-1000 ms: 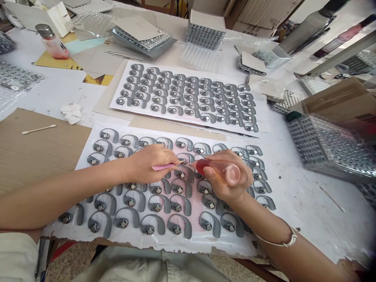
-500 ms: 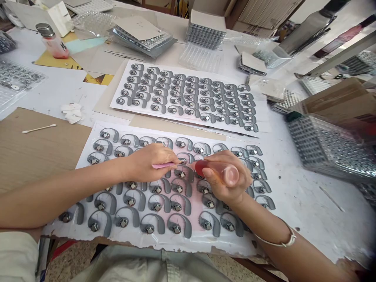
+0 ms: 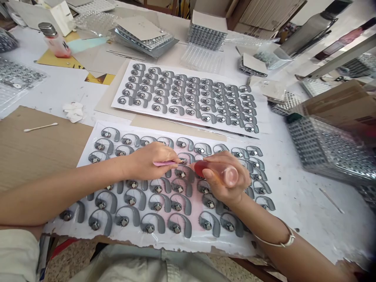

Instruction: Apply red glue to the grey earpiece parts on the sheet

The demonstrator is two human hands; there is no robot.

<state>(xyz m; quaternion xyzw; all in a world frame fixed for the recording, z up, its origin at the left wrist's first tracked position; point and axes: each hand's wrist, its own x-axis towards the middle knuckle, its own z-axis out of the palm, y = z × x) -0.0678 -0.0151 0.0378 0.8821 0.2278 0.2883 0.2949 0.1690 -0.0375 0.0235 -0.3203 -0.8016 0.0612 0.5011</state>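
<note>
My left hand (image 3: 157, 158) pinches a slim tool with a pink handle (image 3: 164, 163), likely tweezers, its tip at a grey ear-hook earphone part (image 3: 184, 159). My right hand (image 3: 227, 176) is wrapped round a squeeze bottle (image 3: 217, 172) of reddish liquid. The bottle lies tilted, its narrow nozzle pointing left to the same part, close to the tool's tip. Rows of similar grey hooks, each with a round metallic piece and thin wires, lie on a white sheet (image 3: 196, 223) beneath both hands. My hands and forearms hide some of them.
A second white board (image 3: 117, 102) of hooks lies behind. At left are a cotton swab (image 3: 41, 127) on brown card, a crumpled tissue (image 3: 73, 112) and a jar of pink liquid (image 3: 55, 41). Stacked trays (image 3: 326, 145) and a cardboard box (image 3: 340, 102) stand at right.
The view has shifted very slightly. Both hands keep almost the same place, with the tool and the bottle still held at the same hook.
</note>
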